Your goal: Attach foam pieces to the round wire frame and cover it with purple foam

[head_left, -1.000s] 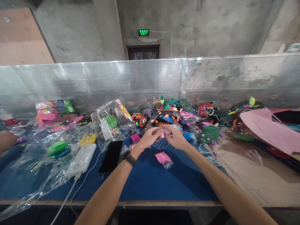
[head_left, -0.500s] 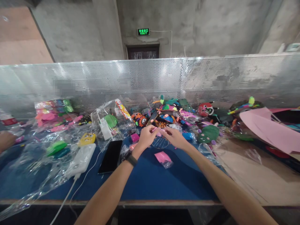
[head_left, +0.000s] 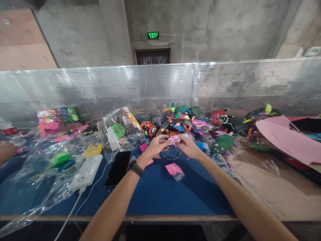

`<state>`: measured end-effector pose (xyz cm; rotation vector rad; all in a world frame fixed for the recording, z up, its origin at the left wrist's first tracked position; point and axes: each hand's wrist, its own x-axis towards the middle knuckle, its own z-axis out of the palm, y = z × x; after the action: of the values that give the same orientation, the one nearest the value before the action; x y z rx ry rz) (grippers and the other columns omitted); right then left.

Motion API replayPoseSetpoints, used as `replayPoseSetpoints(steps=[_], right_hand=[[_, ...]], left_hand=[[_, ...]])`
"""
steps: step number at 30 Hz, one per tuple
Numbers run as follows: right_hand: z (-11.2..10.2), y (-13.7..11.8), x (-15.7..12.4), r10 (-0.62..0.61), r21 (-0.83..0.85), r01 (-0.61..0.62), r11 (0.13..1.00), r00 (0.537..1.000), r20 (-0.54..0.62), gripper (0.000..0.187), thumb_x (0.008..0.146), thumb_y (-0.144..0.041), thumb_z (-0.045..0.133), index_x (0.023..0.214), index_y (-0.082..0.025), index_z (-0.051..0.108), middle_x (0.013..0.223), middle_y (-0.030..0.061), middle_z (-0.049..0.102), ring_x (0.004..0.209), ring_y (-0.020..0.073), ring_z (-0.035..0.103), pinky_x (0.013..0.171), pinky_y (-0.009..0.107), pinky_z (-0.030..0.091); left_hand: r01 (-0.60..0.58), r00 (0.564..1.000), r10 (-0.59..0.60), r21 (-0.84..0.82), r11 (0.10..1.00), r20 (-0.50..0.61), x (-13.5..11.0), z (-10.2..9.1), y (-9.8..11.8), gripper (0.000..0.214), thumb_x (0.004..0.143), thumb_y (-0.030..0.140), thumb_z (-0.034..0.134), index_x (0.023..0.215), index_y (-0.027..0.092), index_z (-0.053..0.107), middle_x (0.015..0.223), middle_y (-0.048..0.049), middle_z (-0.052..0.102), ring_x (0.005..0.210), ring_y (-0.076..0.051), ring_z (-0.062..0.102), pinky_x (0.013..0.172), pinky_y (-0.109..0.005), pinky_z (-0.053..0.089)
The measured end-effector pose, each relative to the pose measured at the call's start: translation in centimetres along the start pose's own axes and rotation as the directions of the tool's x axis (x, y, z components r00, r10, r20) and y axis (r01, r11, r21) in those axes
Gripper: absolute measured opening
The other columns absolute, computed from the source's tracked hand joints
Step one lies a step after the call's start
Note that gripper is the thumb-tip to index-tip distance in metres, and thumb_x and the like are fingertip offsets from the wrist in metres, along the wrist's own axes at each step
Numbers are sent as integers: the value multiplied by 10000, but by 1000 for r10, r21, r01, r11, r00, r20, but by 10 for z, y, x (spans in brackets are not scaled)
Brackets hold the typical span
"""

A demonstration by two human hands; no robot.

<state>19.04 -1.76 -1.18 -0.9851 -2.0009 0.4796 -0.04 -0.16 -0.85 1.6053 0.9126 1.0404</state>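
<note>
A soft lump of light pink modelling clay [head_left: 174,140] is pinched between my two hands above the blue table. My left hand [head_left: 157,147], with a dark band on its wrist, is closed on the lump's left side. My right hand [head_left: 190,147] grips it from the right. Just under them lies a round clear disc with lines [head_left: 171,153]. Nearer to me sits a bright pink clay packet [head_left: 175,170] in clear wrap. A small magenta packet [head_left: 143,147] lies left of my left hand.
A black phone [head_left: 118,169] and a white power bank [head_left: 88,171] with a cable lie on the left. Colourful clay figures [head_left: 179,122] pile up against the perforated metal screen [head_left: 160,83]. Another person's hand [head_left: 7,151] shows at the left edge. Pink sheets [head_left: 288,137] stand at right.
My hands have drawn slightly apart, and more of the pink clay shows between them, looking wider and flatter. The things on the table have stayed in place.
</note>
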Motion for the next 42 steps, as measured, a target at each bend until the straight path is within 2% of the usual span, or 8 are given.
replayPoseSetpoints(steps=[4,7,15,23,30,34,37,42], right_hand=[[8,-5,-4,-130,-37,132,991,990,45,577,746,-269,628,1287,-189,447,1209,112,562,926,213,593,789,352,485],[12,-9,-5,-155,-137,158,978,987,30,486,718,-297,680,1176,-204,546,1123,88,614,995,233,575,866,368,439],[6,-13,-3,-40,-331,50,942,999,37,275,815,-422,588,1040,-273,641,873,29,692,754,193,615,620,265,397],[-1,0,3,-78,-267,75,961,997,-1,256,923,-351,411,858,-201,609,698,31,659,642,171,589,615,261,383],[-5,14,7,23,-111,-40,993,989,-143,312,919,-404,367,951,-188,589,651,10,582,563,152,531,552,268,409],[-2,11,4,32,84,-28,996,998,-54,400,874,-414,447,1214,-204,479,996,68,603,710,161,573,559,277,475],[1,6,0,-47,47,47,998,999,2,608,803,-390,582,1338,-207,360,1279,119,473,846,177,567,709,334,506],[5,1,-5,-46,-66,48,997,999,25,764,730,-445,670,1369,-185,341,1261,143,503,921,222,566,798,402,492]], left_hand=[[-50,999,48,139,989,17,-3,1,-3,493,657,476,720,1002,143,606,849,-68,647,644,-126,573,571,-235,458],[-146,982,180,378,914,-56,-5,9,-7,423,636,532,697,742,132,609,669,-11,588,591,-117,497,512,-213,356],[-194,949,299,562,804,-99,-6,11,-3,504,771,603,503,544,156,461,521,33,419,511,-92,347,485,-231,230],[-186,961,261,497,848,-87,-8,14,7,505,855,571,382,645,153,571,569,-17,564,534,-134,491,514,-237,339],[-204,977,213,290,935,0,-7,15,6,427,841,525,459,924,150,647,767,-47,633,611,-140,566,531,-233,446],[-177,977,193,158,972,-94,-2,11,1,423,801,491,556,1077,171,574,798,-47,642,601,-130,582,536,-235,482],[-155,977,172,134,979,-125,-1,8,0,392,790,481,580,1020,163,588,748,-37,634,568,-120,577,544,-236,490],[-176,984,179,135,975,-13,-8,12,9,376,789,490,577,944,152,631,770,-37,637,576,-112,571,508,-205,459]])
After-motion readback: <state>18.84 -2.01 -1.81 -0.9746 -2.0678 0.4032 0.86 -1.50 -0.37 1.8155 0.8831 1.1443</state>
